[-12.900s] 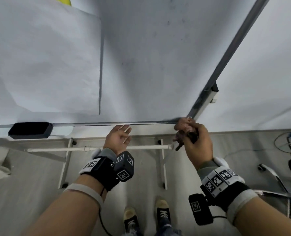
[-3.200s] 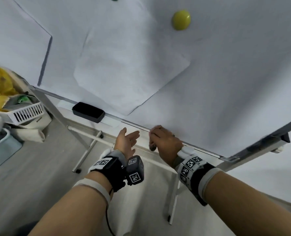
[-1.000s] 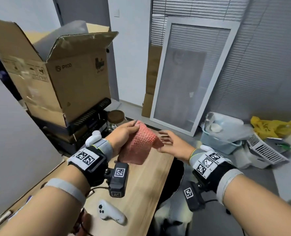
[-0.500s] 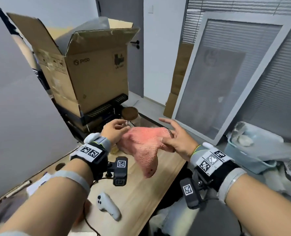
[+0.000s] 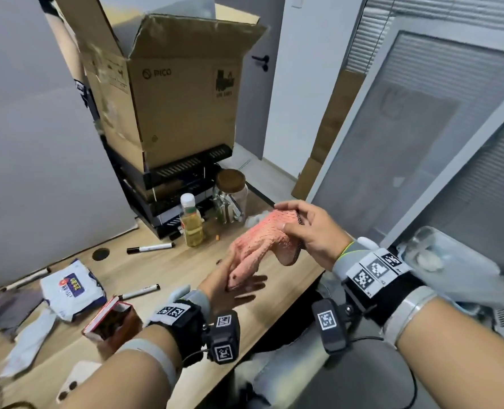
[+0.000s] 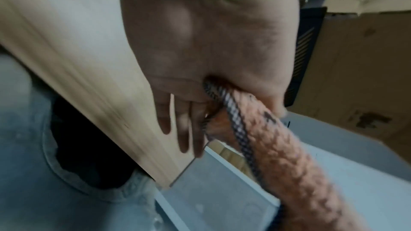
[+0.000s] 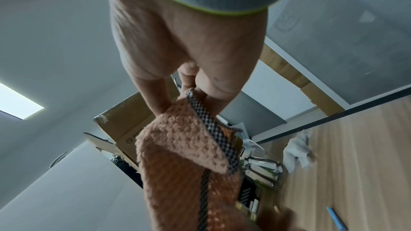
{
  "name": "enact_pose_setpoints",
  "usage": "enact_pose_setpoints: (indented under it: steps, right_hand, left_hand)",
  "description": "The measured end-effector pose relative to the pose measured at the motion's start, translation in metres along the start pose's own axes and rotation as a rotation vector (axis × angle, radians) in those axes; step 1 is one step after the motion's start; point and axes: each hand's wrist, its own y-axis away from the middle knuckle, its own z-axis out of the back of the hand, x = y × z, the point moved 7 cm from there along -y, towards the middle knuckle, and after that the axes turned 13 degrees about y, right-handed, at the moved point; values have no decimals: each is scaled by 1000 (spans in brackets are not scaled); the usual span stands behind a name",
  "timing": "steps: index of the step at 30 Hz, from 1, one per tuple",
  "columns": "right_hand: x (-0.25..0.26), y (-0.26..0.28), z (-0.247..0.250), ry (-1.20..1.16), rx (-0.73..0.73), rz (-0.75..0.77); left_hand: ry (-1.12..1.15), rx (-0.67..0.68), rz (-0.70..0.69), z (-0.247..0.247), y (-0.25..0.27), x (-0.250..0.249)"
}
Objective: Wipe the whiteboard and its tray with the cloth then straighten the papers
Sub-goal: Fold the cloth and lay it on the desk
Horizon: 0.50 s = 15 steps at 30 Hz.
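Observation:
The pink knitted cloth (image 5: 262, 243) with a checked black-and-white edge hangs stretched between my two hands above the wooden desk (image 5: 162, 270). My right hand (image 5: 301, 225) pinches its upper end between thumb and fingers, and the right wrist view shows the cloth (image 7: 184, 147) running down from that pinch (image 7: 189, 97). My left hand (image 5: 239, 281) is lower and nearer me. Its thumb clamps the lower end against the palm while the fingers stay straight, as the left wrist view shows (image 6: 222, 111). The whiteboard, its tray and the papers are out of view.
An open cardboard box (image 5: 171, 93) sits on black equipment at the desk's far end, with a glass jar (image 5: 230, 193) and a bottle (image 5: 190, 222) beside it. Markers (image 5: 150, 247), a tissue pack (image 5: 71, 290), a red box (image 5: 112, 318) and a phone (image 5: 74, 382) lie on the desk. A framed screen (image 5: 416, 128) leans at right.
My left hand has dropped lower and toward me with the cloth's lower end. The right hand stays high, so the cloth now hangs stretched between them. My view has tilted down at the desk.

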Motion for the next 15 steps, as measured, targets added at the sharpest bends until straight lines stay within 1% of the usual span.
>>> enact_pose_setpoints:
  steps: [2,4,6,9,12,15]
  right_hand:
    - [-6,4,7,-22,-43,-14]
    - [-13,9,21,-34,-94,-28]
    - [-21,12,33,14,-131,-52]
    - [-33,16,51,205,-193,-59]
    - [-46,19,58,462,-222,-72]
    - [-61,18,56,689,-191,-144]
  left_hand:
    - [136,-28,-112,-5,1,-19]
    - [150,-69,-203,-7,0,-34]
    - [94,-76,-289,-3,-1,-48]
    - [-6,-77,-395,2,3,-64]
    - [-203,-172,-487,7,12,-81]
    - [-363,-248,-530,18,13,-98]
